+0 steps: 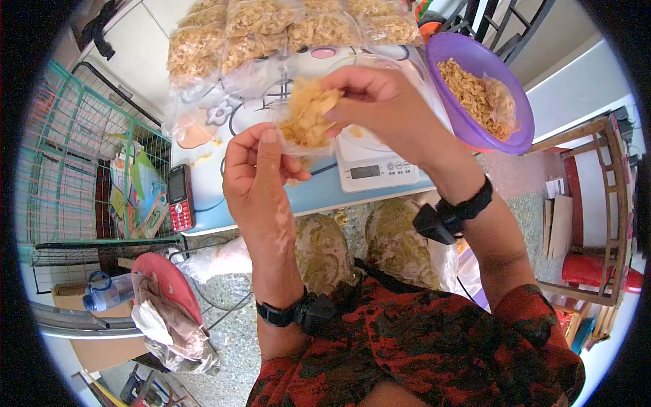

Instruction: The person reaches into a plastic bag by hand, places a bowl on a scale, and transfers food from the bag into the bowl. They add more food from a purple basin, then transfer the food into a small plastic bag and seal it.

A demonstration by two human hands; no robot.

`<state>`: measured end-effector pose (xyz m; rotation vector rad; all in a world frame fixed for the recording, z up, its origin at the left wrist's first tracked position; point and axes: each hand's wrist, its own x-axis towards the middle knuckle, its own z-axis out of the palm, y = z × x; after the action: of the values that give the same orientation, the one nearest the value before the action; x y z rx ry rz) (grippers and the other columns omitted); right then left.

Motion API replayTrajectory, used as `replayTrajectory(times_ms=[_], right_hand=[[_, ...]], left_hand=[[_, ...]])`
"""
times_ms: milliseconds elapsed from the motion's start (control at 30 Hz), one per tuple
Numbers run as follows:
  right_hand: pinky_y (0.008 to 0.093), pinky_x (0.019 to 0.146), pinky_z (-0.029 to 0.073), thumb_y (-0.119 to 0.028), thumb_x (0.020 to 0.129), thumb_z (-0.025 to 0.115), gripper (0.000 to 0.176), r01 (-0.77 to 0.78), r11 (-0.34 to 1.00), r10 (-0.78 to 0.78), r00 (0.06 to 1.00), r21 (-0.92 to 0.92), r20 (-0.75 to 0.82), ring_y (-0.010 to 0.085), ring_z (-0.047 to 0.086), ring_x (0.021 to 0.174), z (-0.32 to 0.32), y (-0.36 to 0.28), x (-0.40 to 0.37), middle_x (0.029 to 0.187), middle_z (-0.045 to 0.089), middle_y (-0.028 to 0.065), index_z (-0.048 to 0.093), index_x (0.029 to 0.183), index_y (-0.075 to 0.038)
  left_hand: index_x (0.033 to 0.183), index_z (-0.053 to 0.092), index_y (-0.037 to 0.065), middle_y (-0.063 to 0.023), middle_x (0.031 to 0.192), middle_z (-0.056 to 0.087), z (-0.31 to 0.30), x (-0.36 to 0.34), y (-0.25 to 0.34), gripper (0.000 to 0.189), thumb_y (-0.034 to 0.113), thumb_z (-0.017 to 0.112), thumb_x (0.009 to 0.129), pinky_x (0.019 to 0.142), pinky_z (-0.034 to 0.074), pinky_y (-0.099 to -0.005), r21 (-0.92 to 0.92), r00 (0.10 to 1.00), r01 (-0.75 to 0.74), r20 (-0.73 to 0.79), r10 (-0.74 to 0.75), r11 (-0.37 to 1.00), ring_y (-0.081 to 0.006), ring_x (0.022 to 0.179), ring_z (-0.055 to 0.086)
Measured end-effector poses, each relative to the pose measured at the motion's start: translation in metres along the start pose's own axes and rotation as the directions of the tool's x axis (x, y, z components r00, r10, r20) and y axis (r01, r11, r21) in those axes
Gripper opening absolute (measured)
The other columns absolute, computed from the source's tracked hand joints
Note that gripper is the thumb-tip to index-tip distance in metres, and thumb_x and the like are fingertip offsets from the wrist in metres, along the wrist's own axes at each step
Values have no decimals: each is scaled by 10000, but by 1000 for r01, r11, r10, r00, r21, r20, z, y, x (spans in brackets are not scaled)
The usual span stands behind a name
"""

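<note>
My left hand (254,166) pinches the edge of a clear plastic bag (319,148) above the table. Thin golden dried flakes (308,112) fill the bag's mouth and rise above it. My right hand (380,98) has its fingers closed on a bunch of these flakes at the opening. Just below the right forearm sits a white kitchen scale (347,178) with a grey display; its reading is too small to make out. Farther right, a purple basin (439,51) holds a heap of the same flakes and a clear plastic piece.
Several filled bags (258,34) are stacked at the table's back. Empty clear bags (186,98) lie at the left, and a red phone (180,197) rests by the left edge. A green wire cage (74,142) stands beside the table (241,210). Below is a red stool (173,281) with cloths.
</note>
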<state>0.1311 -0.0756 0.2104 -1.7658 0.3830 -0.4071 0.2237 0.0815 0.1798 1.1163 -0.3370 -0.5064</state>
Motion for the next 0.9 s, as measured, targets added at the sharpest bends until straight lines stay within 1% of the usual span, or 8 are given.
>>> replayTrajectory(times_ms=[100,233,333,433,633,733,833,900], right_hand=[[259,748,528,-47,844,616,233,121,937,-124,992,-329,11,86,623,854,20,7,4,961,650,44,638,1071,0],[393,702,510,-194,805,588,170,433,765,-463,884,-477,60,330,625,792,36,13,9,842,643,150,664,854,-50],[433,685,509,-197,807,576,171,474,685,-442,874,-553,201,370,625,772,38,9,14,811,649,166,648,813,-42],[402,661,487,-116,796,609,137,357,608,-218,934,-709,282,360,609,730,45,2,17,782,616,169,634,888,-17],[463,668,511,-188,794,584,180,313,750,-234,949,-583,209,398,646,750,51,-13,17,750,654,202,636,792,-16],[465,669,508,-194,811,573,186,362,825,-367,927,-433,77,393,644,749,53,-6,13,763,653,196,618,776,-16],[472,665,502,-199,812,568,188,302,873,-294,952,-383,80,388,642,741,58,-15,10,771,653,189,615,763,-24],[471,656,500,-198,808,569,180,408,776,-372,912,-482,174,382,643,730,59,-8,15,771,655,186,633,766,-35]], left_hand=[[1020,580,4,-26,745,570,-4,1,-1,190,180,601,951,506,503,-240,-14,1000,-3,-4,3,1000,-79,603,539],[1027,592,28,-22,742,585,-7,3,-2,174,180,606,945,536,467,-243,-7,1000,16,-17,-16,1000,-86,614,533],[1004,584,8,-30,772,581,-9,3,-1,170,168,599,951,506,488,-230,-14,1000,-12,9,12,1000,-72,602,533],[993,588,9,-29,769,583,-6,1,-2,163,166,597,951,498,475,-227,-2,997,-23,71,23,1000,-70,584,522],[980,589,4,-32,748,581,-15,4,2,168,170,596,953,487,468,-230,32,999,-7,-39,8,999,-76,573,517],[977,588,3,-37,745,580,-20,6,4,169,170,598,952,484,468,-230,-33,998,-21,-55,19,999,-79,571,518],[978,587,4,-39,736,578,-19,5,5,172,173,601,950,487,472,-231,-64,998,-27,-52,24,998,-83,572,521],[976,590,17,-23,721,563,-15,3,8,170,184,606,947,511,441,-240,-44,998,-10,-62,7,999,-86,581,497]])
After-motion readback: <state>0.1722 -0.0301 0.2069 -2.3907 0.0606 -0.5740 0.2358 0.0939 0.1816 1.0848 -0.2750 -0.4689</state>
